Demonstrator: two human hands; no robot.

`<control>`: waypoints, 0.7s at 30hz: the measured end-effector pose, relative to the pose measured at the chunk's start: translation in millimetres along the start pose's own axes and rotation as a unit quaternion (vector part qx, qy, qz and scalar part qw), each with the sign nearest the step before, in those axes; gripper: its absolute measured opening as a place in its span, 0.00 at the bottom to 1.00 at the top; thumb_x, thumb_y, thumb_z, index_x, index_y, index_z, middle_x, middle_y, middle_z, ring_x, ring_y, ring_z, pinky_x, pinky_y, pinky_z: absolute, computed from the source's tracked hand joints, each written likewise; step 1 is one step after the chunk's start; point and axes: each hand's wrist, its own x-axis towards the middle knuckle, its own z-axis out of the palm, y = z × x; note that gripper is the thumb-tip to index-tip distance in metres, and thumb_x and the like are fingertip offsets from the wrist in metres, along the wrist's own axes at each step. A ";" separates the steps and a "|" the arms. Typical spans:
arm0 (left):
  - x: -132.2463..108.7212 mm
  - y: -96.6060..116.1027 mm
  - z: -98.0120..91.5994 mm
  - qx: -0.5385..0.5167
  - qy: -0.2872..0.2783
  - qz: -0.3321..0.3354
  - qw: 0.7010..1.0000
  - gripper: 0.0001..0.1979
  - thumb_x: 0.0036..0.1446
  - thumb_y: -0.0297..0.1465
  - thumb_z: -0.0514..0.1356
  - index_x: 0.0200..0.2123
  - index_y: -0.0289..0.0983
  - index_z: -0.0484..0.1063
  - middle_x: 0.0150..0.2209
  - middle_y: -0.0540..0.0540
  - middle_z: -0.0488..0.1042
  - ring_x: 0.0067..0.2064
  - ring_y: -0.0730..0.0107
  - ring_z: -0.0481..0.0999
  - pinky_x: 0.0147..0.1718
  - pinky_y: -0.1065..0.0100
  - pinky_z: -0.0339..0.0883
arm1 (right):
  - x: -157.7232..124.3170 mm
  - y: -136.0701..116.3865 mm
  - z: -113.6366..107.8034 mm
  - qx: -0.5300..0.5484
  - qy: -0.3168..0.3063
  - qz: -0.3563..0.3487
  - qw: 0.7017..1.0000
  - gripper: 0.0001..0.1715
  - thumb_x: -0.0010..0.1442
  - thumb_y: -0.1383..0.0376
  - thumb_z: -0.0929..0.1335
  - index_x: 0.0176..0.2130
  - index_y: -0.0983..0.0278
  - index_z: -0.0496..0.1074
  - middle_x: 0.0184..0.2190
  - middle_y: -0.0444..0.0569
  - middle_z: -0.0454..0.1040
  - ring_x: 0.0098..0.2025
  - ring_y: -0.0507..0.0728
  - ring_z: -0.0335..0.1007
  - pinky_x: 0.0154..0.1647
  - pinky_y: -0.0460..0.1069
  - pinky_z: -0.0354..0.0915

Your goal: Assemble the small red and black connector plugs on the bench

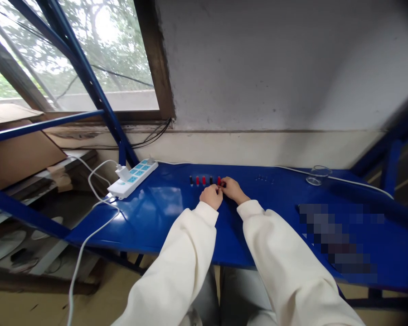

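Observation:
A short row of small red and black upright pieces (200, 180) stands on the blue metal table (156, 217), near its back edge. My left hand (211, 196) is curled closed just in front of the row's right end. My right hand (233, 189) is beside it, its fingers pinched on a small red piece (219, 181) at that end. The two hands touch each other. Both arms are in cream sleeves. What my left fingers hold, if anything, is hidden.
A white power strip (133, 178) with blue sockets lies at the table's back left, its white cable trailing off the edge. A clear glass dish (317, 175) sits at the back right. Blue rack beams and cardboard stand on the left.

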 end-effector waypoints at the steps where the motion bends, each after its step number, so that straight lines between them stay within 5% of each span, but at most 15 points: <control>1: 0.5 -0.9 1.4 0.004 0.000 0.008 1.000 0.11 0.53 0.35 0.50 0.32 0.39 0.70 0.33 0.44 0.74 0.36 0.64 0.73 0.32 0.68 0.63 | -2.3 -0.1 -2.3 -0.004 -0.005 0.000 1.000 0.10 0.49 0.64 0.64 0.34 0.63 0.70 0.33 0.47 0.69 0.36 0.54 0.63 0.34 0.46 0.56; 8: 2.0 -3.3 10.3 0.026 -0.012 0.084 0.996 0.13 0.54 0.36 0.48 0.30 0.39 0.69 0.30 0.46 0.74 0.33 0.68 0.72 0.31 0.70 0.62 | -21.5 5.7 -16.6 -0.023 0.001 0.010 1.000 0.16 0.50 0.64 0.64 0.41 0.63 0.70 0.37 0.49 0.69 0.38 0.54 0.63 0.36 0.47 0.57; 21: -1.7 0.7 4.8 0.056 -0.012 0.093 0.994 0.13 0.55 0.35 0.47 0.30 0.37 0.69 0.30 0.46 0.73 0.33 0.68 0.72 0.29 0.71 0.61 | -37.7 6.2 -20.6 -0.007 0.041 0.021 0.999 0.09 0.53 0.64 0.62 0.27 0.64 0.69 0.28 0.47 0.71 0.30 0.51 0.65 0.30 0.44 0.56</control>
